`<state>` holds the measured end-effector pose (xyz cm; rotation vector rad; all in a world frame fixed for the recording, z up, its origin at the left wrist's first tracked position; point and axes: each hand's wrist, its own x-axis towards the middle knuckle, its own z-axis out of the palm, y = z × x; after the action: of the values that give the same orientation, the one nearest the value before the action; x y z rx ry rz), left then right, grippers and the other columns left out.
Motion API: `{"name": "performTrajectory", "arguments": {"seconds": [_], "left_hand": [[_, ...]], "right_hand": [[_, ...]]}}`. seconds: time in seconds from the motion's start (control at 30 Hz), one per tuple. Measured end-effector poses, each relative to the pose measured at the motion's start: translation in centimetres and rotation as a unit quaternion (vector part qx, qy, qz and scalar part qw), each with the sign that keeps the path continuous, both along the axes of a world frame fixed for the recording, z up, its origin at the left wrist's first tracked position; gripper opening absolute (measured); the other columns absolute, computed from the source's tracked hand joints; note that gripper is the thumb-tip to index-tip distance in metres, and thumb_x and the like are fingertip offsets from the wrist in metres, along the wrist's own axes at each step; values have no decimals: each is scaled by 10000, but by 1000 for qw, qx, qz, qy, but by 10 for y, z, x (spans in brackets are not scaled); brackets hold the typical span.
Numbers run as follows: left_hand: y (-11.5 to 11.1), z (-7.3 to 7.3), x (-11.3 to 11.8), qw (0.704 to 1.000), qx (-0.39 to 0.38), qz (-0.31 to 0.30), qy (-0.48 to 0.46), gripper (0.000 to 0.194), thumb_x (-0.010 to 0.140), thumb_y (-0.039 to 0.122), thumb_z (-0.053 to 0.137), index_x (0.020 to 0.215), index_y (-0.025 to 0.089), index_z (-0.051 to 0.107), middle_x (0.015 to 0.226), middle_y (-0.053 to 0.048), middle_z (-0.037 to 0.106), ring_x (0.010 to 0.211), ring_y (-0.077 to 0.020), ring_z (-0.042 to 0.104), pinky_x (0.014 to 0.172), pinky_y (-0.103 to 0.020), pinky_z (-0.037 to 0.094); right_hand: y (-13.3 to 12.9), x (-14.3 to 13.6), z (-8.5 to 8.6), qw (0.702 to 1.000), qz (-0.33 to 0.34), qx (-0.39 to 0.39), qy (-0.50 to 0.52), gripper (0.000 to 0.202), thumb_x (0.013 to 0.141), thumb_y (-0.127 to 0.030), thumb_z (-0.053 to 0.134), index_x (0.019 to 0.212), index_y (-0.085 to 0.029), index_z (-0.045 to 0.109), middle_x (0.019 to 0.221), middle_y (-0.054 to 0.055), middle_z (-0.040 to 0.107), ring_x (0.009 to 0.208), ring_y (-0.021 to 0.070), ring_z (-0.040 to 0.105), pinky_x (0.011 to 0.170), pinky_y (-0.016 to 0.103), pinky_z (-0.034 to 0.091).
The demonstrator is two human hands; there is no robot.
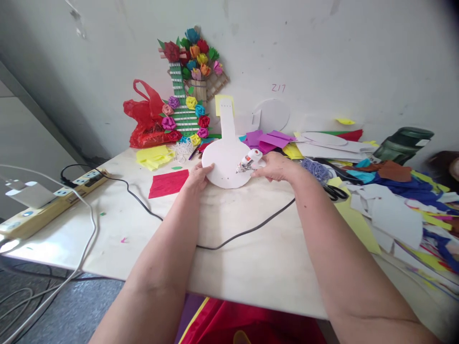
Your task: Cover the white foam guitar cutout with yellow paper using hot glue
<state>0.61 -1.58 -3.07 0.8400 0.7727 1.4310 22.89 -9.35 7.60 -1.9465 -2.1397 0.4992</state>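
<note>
A white round cutout with a long neck point(228, 157) is tilted up off the table, a yellow piece behind its top end. My left hand point(201, 175) grips its lower left edge, thumb on the front face. In my right hand point(274, 167) is a white glue gun point(254, 156), its nozzle pointing at the lower right of the round part. A black cord passes under my forearms. Beside my left hand lies a red crepe paper piece point(168, 184).
Yellow crepe paper point(154, 156), a red plastic bag point(145, 117) and a flower-covered craft point(184, 114) stand at the back left. A power strip point(77, 188) lies left. Scissors point(335, 192), paper scraps point(394, 215) and a green bottle point(403, 147) are at right.
</note>
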Motion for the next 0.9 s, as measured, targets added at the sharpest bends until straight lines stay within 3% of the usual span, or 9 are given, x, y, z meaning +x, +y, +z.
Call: {"name": "performTrajectory", "arguments": {"seconds": [0.5, 0.9], "left_hand": [[6, -4, -3, 1000, -3, -12, -6, 368, 585, 25, 677, 941, 102, 625, 895, -107, 693, 823, -231, 647, 859, -423, 474], [0, 1, 0, 1000, -12, -5, -4, 327, 591, 20, 673, 902, 113, 637, 813, -80, 698, 808, -224, 646, 868, -423, 469]], "right_hand": [[7, 2, -10, 999, 26, -24, 14, 380, 661, -360, 636, 981, -162, 589, 453, -32, 511, 388, 94, 455, 400, 189, 332], [8, 0, -12, 999, 25, -24, 10, 377, 651, -362, 645, 963, -155, 596, 464, -18, 527, 413, 108, 487, 407, 190, 338]]}}
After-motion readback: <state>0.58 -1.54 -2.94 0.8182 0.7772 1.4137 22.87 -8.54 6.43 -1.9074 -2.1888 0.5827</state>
